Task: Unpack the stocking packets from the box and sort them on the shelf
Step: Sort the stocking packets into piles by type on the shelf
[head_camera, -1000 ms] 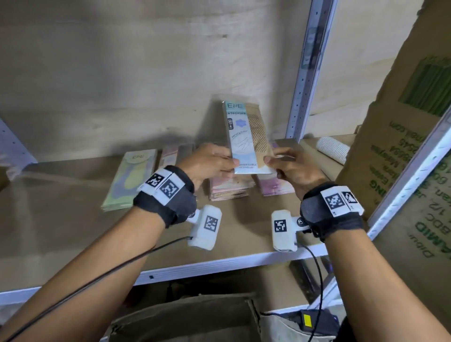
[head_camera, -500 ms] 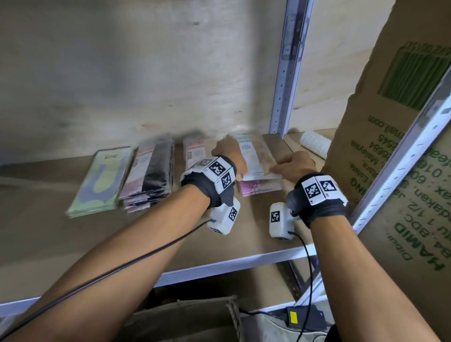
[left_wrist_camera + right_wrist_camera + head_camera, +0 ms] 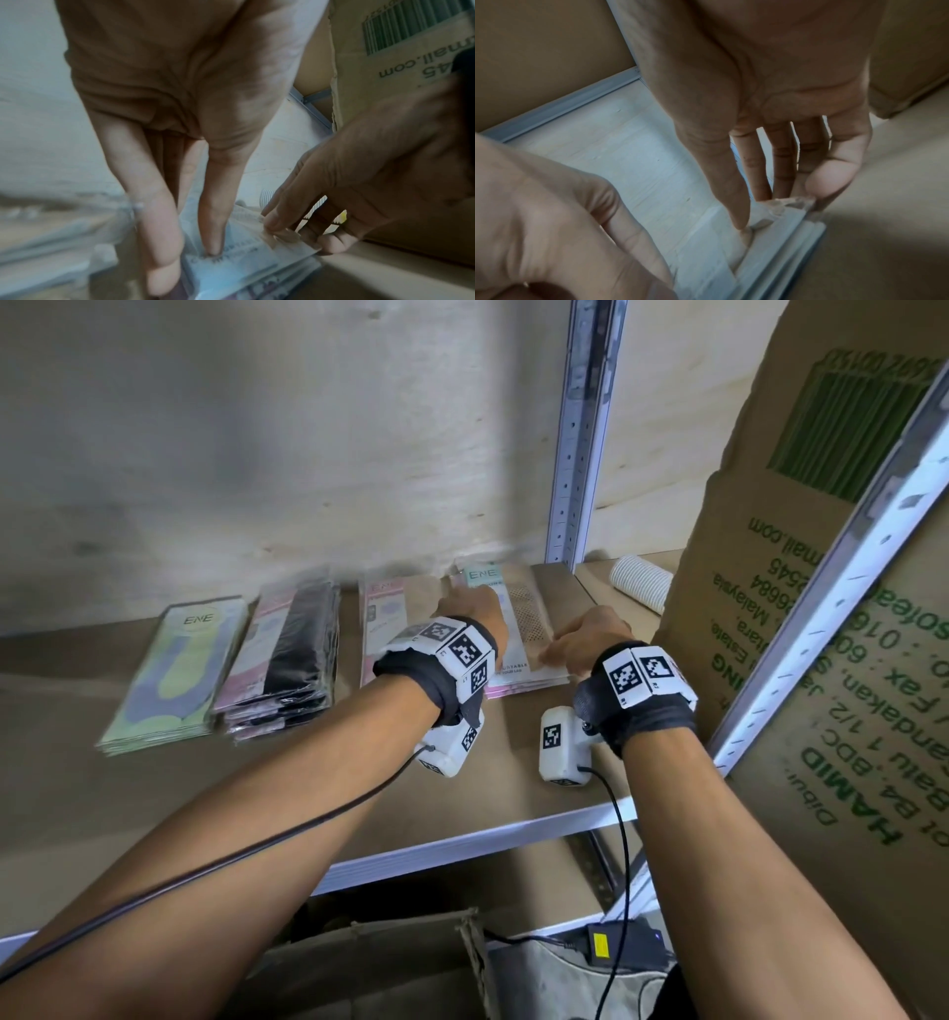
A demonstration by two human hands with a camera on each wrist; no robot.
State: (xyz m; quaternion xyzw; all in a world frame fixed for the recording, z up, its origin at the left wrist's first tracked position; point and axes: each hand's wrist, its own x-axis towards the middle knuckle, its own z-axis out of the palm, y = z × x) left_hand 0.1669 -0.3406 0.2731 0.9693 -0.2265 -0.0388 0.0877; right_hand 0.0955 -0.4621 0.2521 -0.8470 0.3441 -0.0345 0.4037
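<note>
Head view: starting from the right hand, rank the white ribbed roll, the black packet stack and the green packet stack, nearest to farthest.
From the right hand:
1. White ribbed roll, just beyond it, against the cardboard box.
2. Black packet stack, left of both hands.
3. Green packet stack, leftmost on the shelf.

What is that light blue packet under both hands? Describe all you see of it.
The light blue packet is a flat, glossy sleeve with a teal "ENE" header and a beige mesh panel. It lies flat atop the rightmost stack on the shelf. The left hand presses it with straight fingers; the right hand pinches its near right corner.
</note>
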